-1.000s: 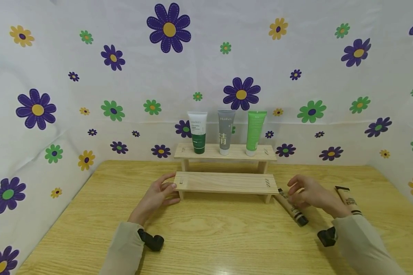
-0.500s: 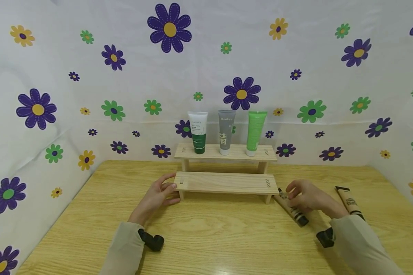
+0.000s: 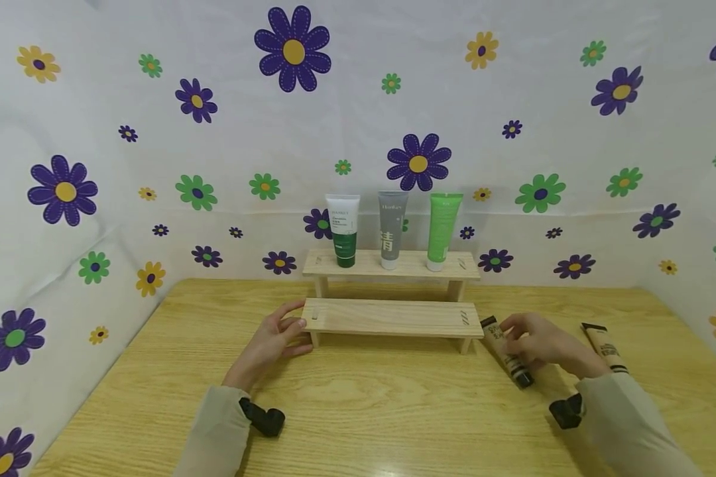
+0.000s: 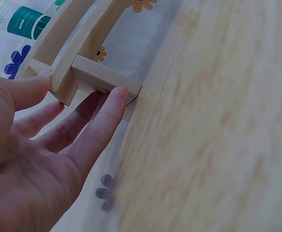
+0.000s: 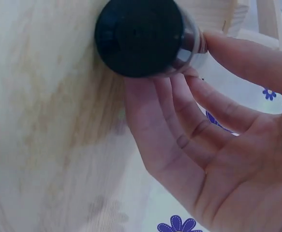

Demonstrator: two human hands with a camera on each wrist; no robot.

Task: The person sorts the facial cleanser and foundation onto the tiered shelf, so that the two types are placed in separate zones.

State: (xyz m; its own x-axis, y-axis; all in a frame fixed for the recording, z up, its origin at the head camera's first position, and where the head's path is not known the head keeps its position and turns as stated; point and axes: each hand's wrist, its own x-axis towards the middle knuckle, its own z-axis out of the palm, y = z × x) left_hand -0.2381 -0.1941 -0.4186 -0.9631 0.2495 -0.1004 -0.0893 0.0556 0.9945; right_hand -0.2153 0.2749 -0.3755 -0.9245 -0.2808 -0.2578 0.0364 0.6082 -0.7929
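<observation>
Tube (image 3: 498, 342) just right of stand (image 3: 414, 267), slanted, black cap (image 3: 524, 380) toward you. Right hand (image 3: 545, 346) pinches it, thumb opposite fingers; can't tell if tube is clear of surface (image 3: 364, 417). Squeeze lightly: body probably soft. Any lift should clear step's right corner first. Left hand (image 3: 272, 336) grips stand's left end: brace, don't tug; standing tubes (image 3: 390, 232) above could topple. Mind second tube (image 3: 606, 346), farther right, near your sleeve (image 3: 632, 417).
</observation>
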